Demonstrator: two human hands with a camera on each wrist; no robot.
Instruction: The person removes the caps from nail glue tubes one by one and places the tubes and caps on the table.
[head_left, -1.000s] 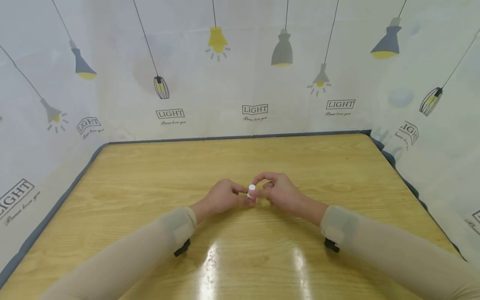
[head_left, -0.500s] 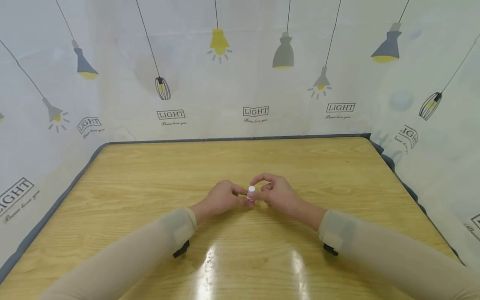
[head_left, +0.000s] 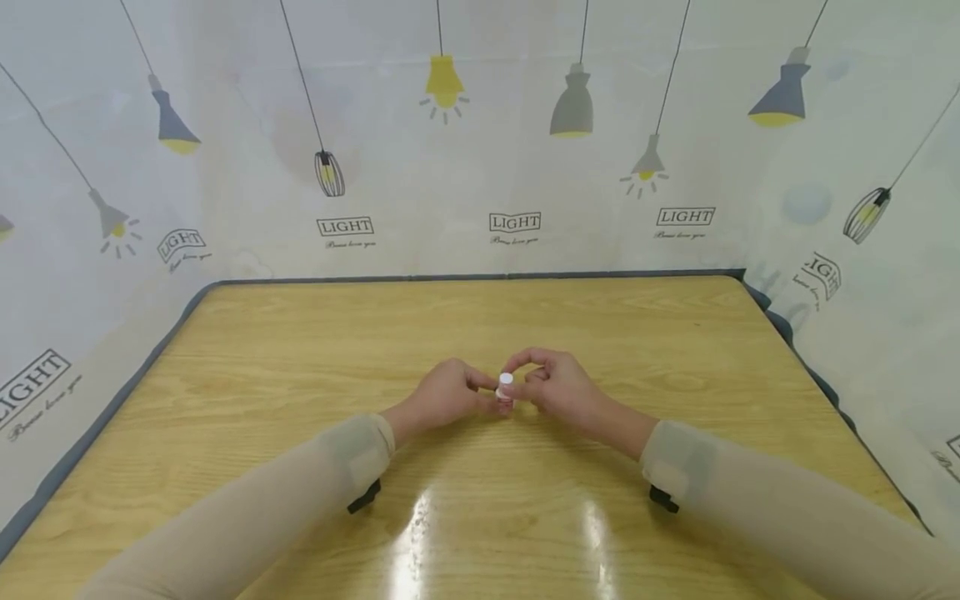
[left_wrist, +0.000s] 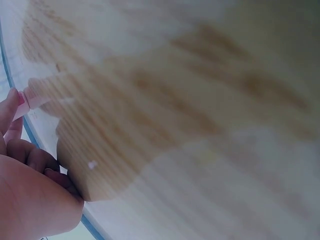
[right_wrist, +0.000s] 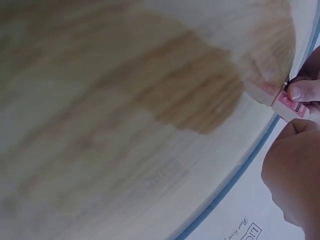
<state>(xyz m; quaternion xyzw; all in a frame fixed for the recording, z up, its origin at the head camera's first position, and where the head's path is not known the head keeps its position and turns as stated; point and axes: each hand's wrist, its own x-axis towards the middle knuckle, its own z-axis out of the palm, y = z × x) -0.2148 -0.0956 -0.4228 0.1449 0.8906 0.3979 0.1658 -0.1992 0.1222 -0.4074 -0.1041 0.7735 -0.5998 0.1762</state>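
A small bottle with a pink label (head_left: pixel 506 407) stands upright on the wooden table near the middle of the head view. On top is its white cap (head_left: pixel 506 379). My left hand (head_left: pixel 448 393) pinches the bottle's body from the left between thumb and fingers. From the right, my right hand (head_left: pixel 564 388) has its thumb and curved index finger at the cap. In the right wrist view, the bottle (right_wrist: pixel 289 105) shows its pink and white label beside the left thumb. The left wrist view catches only part of the bottle (left_wrist: pixel 21 104) at the left edge.
The glossy wooden table (head_left: pixel 337 333) reflects light near its front. A dark blue-grey edging runs along its sides and back. Behind it hangs a pale wall covering (head_left: pixel 420 183) printed with lamps and the word LIGHT.
The head view has shifted slightly. Both hands stay at the bottle in almost the same place, with only slight movement of the right fingers around the cap.
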